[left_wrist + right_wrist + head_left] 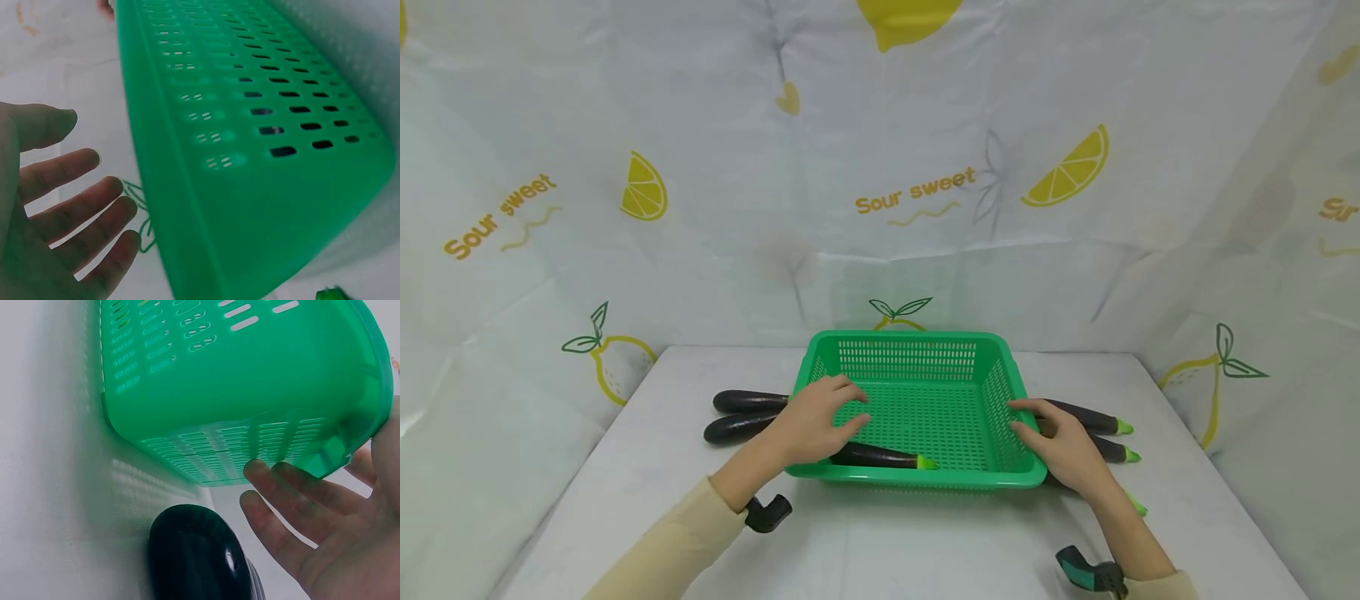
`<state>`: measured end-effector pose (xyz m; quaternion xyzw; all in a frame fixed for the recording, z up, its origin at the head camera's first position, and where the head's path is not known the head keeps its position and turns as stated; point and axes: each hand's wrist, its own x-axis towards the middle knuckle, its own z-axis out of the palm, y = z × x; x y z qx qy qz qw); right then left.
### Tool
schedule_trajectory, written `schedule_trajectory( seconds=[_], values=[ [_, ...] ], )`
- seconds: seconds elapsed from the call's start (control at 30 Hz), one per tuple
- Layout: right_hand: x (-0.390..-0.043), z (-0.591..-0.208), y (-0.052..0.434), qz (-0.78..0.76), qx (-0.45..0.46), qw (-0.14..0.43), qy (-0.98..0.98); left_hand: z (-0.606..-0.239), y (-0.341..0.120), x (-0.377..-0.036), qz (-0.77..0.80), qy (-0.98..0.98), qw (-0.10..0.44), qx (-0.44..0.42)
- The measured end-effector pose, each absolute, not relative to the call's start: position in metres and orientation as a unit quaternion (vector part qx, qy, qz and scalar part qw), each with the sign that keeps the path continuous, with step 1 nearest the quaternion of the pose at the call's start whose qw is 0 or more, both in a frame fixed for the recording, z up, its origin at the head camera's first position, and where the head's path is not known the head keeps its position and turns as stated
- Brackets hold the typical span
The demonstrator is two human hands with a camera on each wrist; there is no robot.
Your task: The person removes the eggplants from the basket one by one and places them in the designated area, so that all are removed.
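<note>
Both hands were loose and spread, left hand point(815, 421) and right hand point(1060, 446) flanking the green basket point(917, 350) on the tabletop point(880, 542); inside, an eggplant point(880, 456) lay crosswise, stem pointing right

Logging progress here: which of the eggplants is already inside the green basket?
The eggplant lying along the basket's near wall, beside the left hand; the others lie on the table outside.

White table point(880, 550) within pale cloth walls point(880, 167) printed with lemons, "Sour sweet"
</note>
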<state>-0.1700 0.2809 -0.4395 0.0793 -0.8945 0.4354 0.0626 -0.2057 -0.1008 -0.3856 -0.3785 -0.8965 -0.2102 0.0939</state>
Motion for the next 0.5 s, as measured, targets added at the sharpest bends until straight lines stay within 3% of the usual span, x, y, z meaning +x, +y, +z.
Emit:
schedule_trajectory(
  seconds=[0.5],
  values=[
    [-0.1698, -0.439, 0.2808, 0.432, 0.085, 0.065, -0.895, -0.3942, -0.0911, -0.211, -0.214, -0.906, 0.014, -0.366]
  ],
)
